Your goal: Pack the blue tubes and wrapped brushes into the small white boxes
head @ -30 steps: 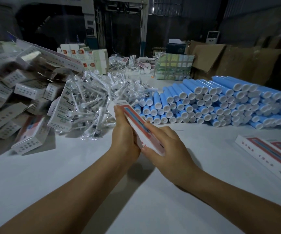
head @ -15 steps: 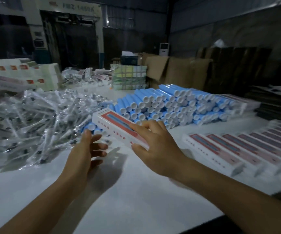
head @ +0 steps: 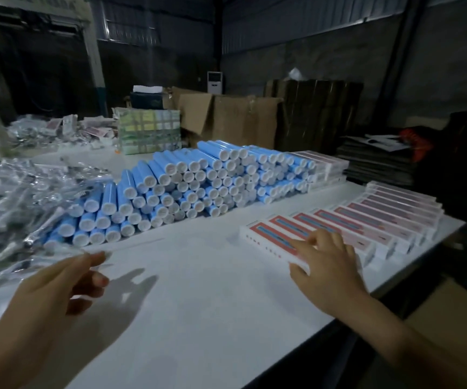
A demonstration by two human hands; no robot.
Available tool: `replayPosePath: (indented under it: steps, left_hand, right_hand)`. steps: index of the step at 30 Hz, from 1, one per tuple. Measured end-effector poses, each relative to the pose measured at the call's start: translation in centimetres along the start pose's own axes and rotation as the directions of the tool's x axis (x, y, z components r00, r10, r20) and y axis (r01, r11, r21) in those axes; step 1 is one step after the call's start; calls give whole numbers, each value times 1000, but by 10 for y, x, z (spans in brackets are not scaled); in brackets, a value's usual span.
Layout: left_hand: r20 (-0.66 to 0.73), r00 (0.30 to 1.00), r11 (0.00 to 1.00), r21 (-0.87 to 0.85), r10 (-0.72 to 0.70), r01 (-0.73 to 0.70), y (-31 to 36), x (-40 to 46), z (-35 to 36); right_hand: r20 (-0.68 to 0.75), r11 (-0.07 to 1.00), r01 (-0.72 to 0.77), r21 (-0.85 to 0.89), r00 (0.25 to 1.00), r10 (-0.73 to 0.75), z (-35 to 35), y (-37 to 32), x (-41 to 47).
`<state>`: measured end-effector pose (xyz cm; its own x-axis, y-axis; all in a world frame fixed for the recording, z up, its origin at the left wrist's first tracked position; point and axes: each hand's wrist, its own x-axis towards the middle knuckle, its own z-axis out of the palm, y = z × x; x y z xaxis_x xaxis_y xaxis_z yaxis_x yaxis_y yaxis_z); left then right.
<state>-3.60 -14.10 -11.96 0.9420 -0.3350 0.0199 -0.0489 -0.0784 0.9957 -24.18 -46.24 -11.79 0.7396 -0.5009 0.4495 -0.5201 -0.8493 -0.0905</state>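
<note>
So we've got our right hand [head: 326,265] down at about 4 o'clock on the white table [head: 198,276], fingers spread and lying flat across the near end of a small white box [head: 275,238] with a red and blue panel on top, thumb tucked against its near corner. That box lies flat at the left end of a long row of matching boxes [head: 381,220] set side by side, running off toward 2 o'clock along the table edge. Our left hand [head: 58,287] is at 8 o'clock, hanging just above the table, fingers loosely curled and nothing in it, shadow right beside it. The blue tubes [head: 193,181] are piled in a big stack around 12 o'clock, white caps facing us, well apart from both hands. The wrapped brushes [head: 16,209] sit in a shiny heap at 10 o'clock, touching the left end of the tube stack and just beyond our left hand. More flat boxes [head: 327,167] are stacked behind the tubes at 1 o'clock, and cardboard cartons [head: 226,119] stand past the far edge of the table.
</note>
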Motion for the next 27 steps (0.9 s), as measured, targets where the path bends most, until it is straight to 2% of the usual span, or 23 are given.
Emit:
replayPosePath:
  steps: [2,5,7,11,16,18,20,23,24,25,27]
  left_hand:
    - [-20,1000,1000,-12,-3,3,5,-4,5]
    - [-32,997,998,8,70,-69,14,-19,14]
    - [10,992,988,90,128,-128,15,-28,19]
    - [181,970,869,438,165,-229,13,-29,22]
    - [162,969,815,526,185,-244,11,-29,24]
    - [150,972,821,522,179,-232,13,-30,25]
    - [153,973,830,510,172,-226,14,-32,25]
    - [173,970,810,535,172,-239,15,-34,26]
    - [187,968,800,548,166,-243,16,-35,27]
    - [200,966,793,556,161,-248,16,-36,27]
    - [216,963,783,566,161,-258,19,-37,28]
  right_hand:
    - [-5,1000,-5,-12,1000,5,1,2,0]
    - [33,998,7,-56,999,-5,-2,1,2]
    - [15,997,39,-64,999,-38,-11,-7,9]
    - [-160,955,211,209,971,-180,-32,-57,31]
    - [-266,746,478,465,878,-397,-36,-156,57]
    - [-236,682,523,511,849,-473,-25,-193,62]
    - [-148,623,522,583,821,-551,-10,-221,62]
    - [28,502,328,800,816,-578,18,-236,56]
    - [82,492,275,826,805,-588,27,-235,53]
    - [109,505,287,814,779,-618,34,-233,52]
    - [113,543,414,731,711,-694,43,-232,52]
